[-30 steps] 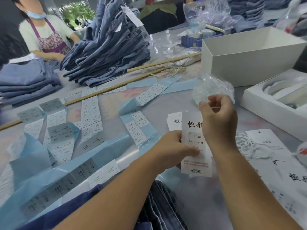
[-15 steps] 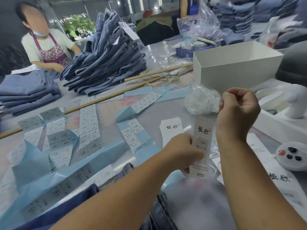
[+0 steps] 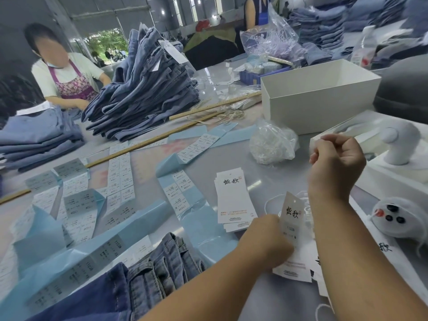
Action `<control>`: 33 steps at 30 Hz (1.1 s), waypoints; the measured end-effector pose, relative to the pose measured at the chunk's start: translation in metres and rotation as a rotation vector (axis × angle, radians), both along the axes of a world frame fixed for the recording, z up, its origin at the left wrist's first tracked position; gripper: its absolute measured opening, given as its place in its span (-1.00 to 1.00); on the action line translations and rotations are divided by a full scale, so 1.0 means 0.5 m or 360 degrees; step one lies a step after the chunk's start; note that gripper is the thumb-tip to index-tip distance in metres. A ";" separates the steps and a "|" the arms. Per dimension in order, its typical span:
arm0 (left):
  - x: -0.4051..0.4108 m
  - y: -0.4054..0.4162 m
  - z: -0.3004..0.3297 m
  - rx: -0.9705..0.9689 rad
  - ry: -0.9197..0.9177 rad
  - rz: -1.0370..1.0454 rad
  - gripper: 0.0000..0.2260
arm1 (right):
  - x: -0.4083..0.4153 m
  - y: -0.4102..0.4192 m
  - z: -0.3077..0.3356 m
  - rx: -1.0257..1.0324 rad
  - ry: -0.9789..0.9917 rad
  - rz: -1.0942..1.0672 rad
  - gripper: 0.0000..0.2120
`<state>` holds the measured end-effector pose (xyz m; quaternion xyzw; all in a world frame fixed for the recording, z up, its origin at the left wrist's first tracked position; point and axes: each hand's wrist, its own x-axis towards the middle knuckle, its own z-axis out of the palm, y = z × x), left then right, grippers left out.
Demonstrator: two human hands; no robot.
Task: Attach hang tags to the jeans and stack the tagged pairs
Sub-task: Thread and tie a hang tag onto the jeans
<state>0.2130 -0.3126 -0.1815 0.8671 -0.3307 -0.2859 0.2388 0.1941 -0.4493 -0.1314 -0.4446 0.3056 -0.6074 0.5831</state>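
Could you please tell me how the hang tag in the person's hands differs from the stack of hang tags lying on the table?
The held hang tag is a single card, raised and tilted, gripped by the left hand; the stack of hang tags is several cards lying flat, untouched. The held tag's punched hole shows at its top; none is discernible on the stack. Both are white with the same black characters.

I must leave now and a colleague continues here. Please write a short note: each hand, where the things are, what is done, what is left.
Left hand: grips one hang tag low over the table.
Right hand: raised, fingers curled, apparently pulling a thin string; the string itself is hard to see.
Spare tags lie stacked beside it; jeans lie at the near edge.
Done: tag picked.
Left: finish stringing, attach to jeans, stack.
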 end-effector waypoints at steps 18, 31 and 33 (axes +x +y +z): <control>0.009 -0.007 -0.005 -0.0238 0.0060 0.0227 -0.77 | -0.021 -0.007 -0.077 -0.0514 0.1155 0.0384 -0.86; -0.005 -0.038 -0.002 -0.0091 0.0107 0.0260 -0.80 | -0.045 -0.006 -0.117 -0.0489 0.1888 0.0839 -0.76; -0.003 -0.037 -0.001 -0.0075 0.0133 0.0283 -0.82 | -0.047 -0.004 -0.116 -0.0508 0.1889 0.0898 -0.73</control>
